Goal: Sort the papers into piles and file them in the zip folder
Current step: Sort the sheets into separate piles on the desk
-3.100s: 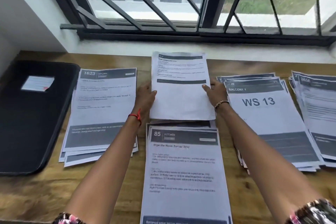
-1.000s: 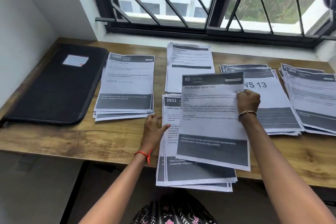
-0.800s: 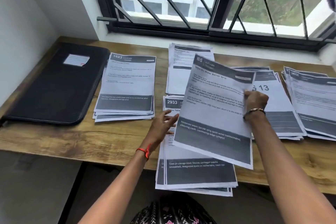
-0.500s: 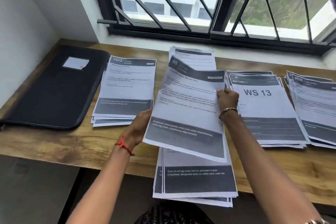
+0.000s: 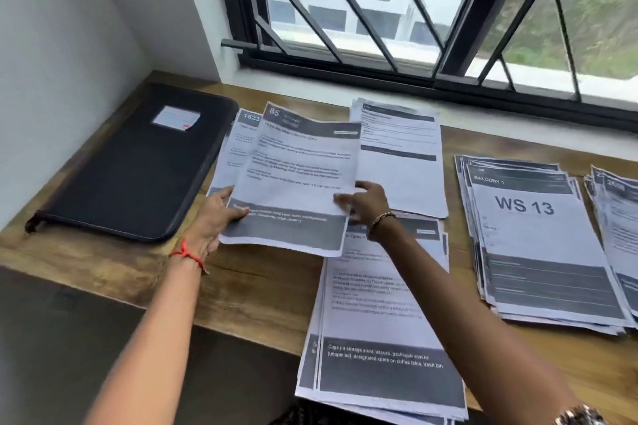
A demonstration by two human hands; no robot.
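A printed sheet headed 85 (image 5: 300, 179) hangs just above the left pile, whose top sheet reads 1623 (image 5: 238, 145). My left hand (image 5: 215, 217) grips the sheet's lower left edge. My right hand (image 5: 367, 200) pinches its right edge. The near pile (image 5: 383, 321) overhangs the table's front edge. A thin pile (image 5: 404, 169) lies at the back centre. The WS 13 pile (image 5: 538, 241) lies to the right, with one more pile (image 5: 618, 217) at the frame's right edge. The black zip folder (image 5: 138, 162) lies shut at the far left.
The wooden table (image 5: 262, 290) runs under a barred window (image 5: 397, 10). A white wall (image 5: 51, 55) borders the left side. Bare wood shows between the folder and the near pile.
My right hand lifted the sheet 85 off the near pile. My left hand took hold of it too, and both carried it left over the 1623 pile.
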